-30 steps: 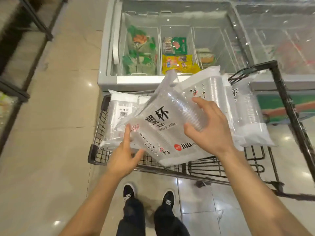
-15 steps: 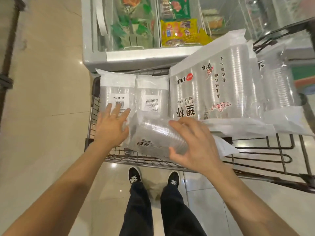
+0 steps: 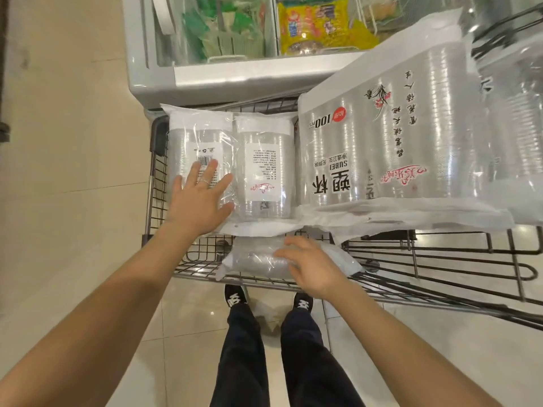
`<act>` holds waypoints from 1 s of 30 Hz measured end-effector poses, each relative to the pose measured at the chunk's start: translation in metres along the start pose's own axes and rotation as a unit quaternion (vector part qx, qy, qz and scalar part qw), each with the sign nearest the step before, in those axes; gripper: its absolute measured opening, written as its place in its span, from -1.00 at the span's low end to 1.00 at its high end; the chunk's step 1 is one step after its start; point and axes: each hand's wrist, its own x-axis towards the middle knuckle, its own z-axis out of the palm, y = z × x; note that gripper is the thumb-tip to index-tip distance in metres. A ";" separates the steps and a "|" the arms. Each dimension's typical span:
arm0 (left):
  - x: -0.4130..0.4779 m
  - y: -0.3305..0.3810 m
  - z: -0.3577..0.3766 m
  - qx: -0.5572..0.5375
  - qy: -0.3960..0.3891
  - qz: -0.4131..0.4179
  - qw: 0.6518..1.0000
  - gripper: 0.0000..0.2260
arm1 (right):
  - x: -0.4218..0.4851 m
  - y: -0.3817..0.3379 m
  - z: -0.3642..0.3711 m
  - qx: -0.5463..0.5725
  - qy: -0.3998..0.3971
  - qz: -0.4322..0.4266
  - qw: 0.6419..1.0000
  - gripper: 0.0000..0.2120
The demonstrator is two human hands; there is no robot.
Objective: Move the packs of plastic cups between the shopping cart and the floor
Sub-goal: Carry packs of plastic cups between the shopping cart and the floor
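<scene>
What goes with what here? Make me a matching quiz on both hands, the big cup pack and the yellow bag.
Things:
1. left hand
2. right hand
3. big clear plastic cup pack with black lettering
4. yellow snack bag

Places:
A. inside the glass-topped freezer
B. flat on the barcode-labelled cup pack
C. on the small clear pack at the near edge of the black wire cart
D. lying across the cart's right side

Pairs: 1-B, 2-C, 3-D, 4-A

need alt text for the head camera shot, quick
A person's left hand rests flat on a labelled pack of plastic cups in a wire shopping cart, while the right hand touches another pack lying at the cart's near edge. A big pack marked 100 pcs lies on the right; a chest freezer stands beyond the cart.
</scene>
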 end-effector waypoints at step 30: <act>-0.108 0.019 -0.172 -0.136 0.257 -0.118 0.949 -0.37 | -0.011 -0.129 -0.188 -0.011 0.260 -0.054 0.964 -0.23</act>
